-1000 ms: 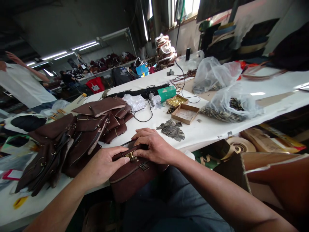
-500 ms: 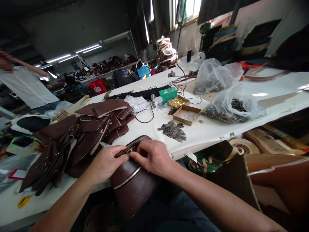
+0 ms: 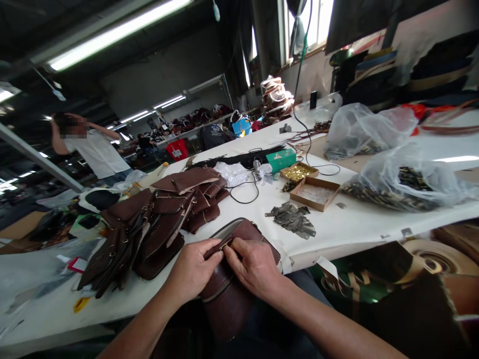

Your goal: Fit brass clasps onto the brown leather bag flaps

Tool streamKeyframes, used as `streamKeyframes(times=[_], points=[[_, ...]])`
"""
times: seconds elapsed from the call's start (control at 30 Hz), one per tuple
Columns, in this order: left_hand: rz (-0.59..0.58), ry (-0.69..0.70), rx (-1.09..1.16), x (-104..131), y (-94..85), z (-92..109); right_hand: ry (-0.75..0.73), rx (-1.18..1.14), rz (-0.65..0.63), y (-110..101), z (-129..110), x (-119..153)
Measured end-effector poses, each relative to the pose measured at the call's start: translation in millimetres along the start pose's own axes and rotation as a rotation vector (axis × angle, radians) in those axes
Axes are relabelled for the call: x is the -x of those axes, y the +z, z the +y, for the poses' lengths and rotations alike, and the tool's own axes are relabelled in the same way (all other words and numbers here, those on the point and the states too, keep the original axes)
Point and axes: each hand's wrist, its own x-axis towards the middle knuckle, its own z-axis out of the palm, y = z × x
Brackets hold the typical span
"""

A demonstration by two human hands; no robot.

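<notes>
A dark brown leather bag [image 3: 228,311] leans against the table's front edge, its lower part hanging over my lap. A brass-toned zip [image 3: 219,290] curves across its front. At the upper edge of the bag, my left hand [image 3: 194,269] pinches the leather between thumb and fingers. My right hand [image 3: 254,264] is closed beside it, thumb and forefinger at a small gold-coloured metal fitting [image 3: 223,246]. My fingers partly cover this fitting. Behind the hands, the bag's rim and a brown panel [image 3: 247,230] rest on the tabletop.
Several brown leather bags [image 3: 164,209] are heaped at left. Flat grey metal plates [image 3: 294,219] lie near the right hand, with a cardboard tray [image 3: 318,203], a box of gold-coloured pieces [image 3: 299,171] and a plastic bag of metal parts [image 3: 404,184] beyond. A person [image 3: 95,149] stands far left.
My view has swung left and up, so the scene sits further right and lower. The bag has tilted, showing more of its top panel. Both hands keep their hold on its edge.
</notes>
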Motion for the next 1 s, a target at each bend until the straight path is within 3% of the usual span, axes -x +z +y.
streamKeyframes(times=[0.2, 0.43, 0.87, 1.0], points=[[0.209, 0.124, -0.246, 12, -6.3, -15, 0.104, -0.423, 0.129, 16, 0, -9], [0.41, 0.252, -0.579, 29, -6.9, -33, 0.419, -1.087, -0.04, 49, -14, -10], [0.492, 0.271, -0.921, 35, 8.2, -30, 0.571, -1.207, 0.161, 71, -30, -8], [0.441, 0.229, -0.965, 47, 17.8, -23, 0.635, -1.293, 0.175, 73, -34, -7]])
